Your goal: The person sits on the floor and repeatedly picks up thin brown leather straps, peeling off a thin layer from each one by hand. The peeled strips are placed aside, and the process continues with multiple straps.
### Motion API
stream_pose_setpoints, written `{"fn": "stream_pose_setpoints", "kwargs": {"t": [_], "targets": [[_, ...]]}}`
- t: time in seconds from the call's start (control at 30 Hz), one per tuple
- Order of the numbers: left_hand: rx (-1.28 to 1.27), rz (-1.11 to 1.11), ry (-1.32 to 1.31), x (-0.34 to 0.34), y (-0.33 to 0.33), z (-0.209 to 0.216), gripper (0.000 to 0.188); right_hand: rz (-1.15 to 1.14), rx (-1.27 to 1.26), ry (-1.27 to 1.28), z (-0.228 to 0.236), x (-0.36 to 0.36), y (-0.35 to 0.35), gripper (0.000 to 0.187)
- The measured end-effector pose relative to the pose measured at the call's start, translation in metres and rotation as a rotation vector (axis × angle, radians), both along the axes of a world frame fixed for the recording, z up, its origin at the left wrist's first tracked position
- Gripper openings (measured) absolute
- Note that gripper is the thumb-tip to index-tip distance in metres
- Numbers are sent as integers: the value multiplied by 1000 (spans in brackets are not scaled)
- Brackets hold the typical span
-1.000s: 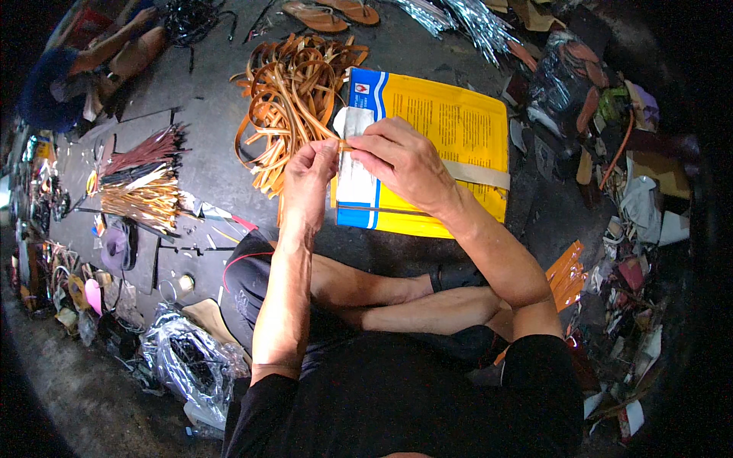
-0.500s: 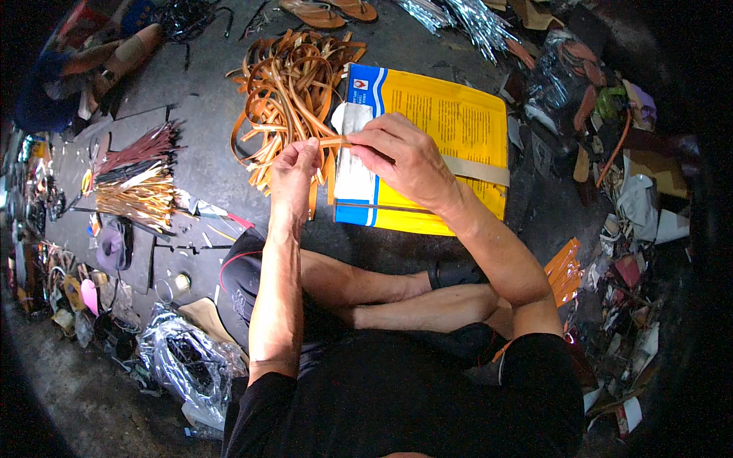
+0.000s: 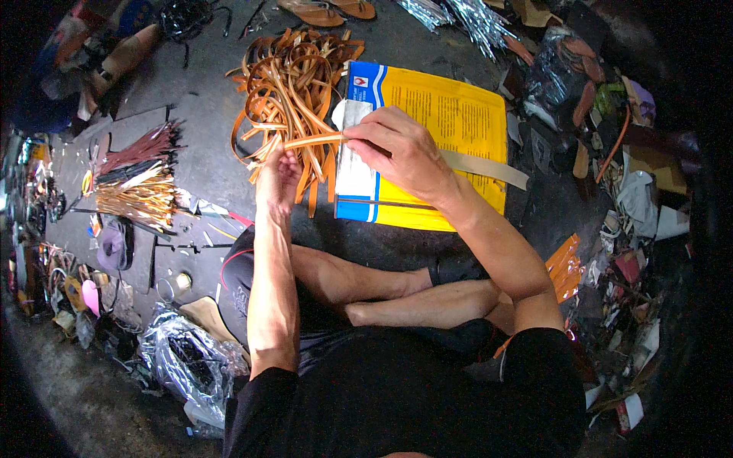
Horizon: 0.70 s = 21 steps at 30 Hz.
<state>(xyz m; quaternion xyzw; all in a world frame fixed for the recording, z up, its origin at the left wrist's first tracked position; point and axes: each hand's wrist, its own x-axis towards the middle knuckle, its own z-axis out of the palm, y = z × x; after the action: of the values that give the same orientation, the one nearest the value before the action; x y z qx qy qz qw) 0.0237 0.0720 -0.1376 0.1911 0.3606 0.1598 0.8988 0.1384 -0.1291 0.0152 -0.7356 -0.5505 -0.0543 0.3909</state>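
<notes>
My right hand [image 3: 397, 149] is over the left part of a flat yellow, blue and white bag [image 3: 450, 107], pinching an orange-brown leather strip [image 3: 314, 140] between thumb and fingers. That strip runs left to my left hand [image 3: 279, 177], whose fingers are curled at its other visible end, beside a heap of looped orange-brown strips [image 3: 294, 84]. From behind my right hand a pale beige strip [image 3: 485, 168] crosses the bag and sticks out past its right edge. Whether it is the same piece as the orange-brown strip is hidden by the hand.
Bundles of brown and gold strips [image 3: 134, 191] lie at the left. A clear plastic bag [image 3: 187, 359] sits at lower left, sandals [image 3: 324, 11] at the far edge. Scraps [image 3: 630, 206] pile up along the right. Another person's arm [image 3: 122, 65] shows at upper left.
My left hand has moved left and slightly nearer me, so more of the orange-brown strip shows between my hands. The beige strip's end now reaches farther right, beyond the bag.
</notes>
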Motion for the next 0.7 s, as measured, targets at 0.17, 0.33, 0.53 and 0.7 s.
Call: {"fn": "stream_pose_setpoints", "kwargs": {"t": [0.17, 0.33, 0.53, 0.7], "targets": [[-204, -149, -274, -3, -54, 80, 40, -27, -10, 24, 0, 3, -3, 12], [427, -190, -29, 10, -74, 104, 23, -4, -5, 36, 1, 2, 1, 11], [275, -200, -52, 12, -63, 88, 15, 8, 14, 28, -2, 4, -3, 11], [204, -154, -15, 11, -53, 78, 11, -1, 14, 26, -4, 5, -5, 10]]}}
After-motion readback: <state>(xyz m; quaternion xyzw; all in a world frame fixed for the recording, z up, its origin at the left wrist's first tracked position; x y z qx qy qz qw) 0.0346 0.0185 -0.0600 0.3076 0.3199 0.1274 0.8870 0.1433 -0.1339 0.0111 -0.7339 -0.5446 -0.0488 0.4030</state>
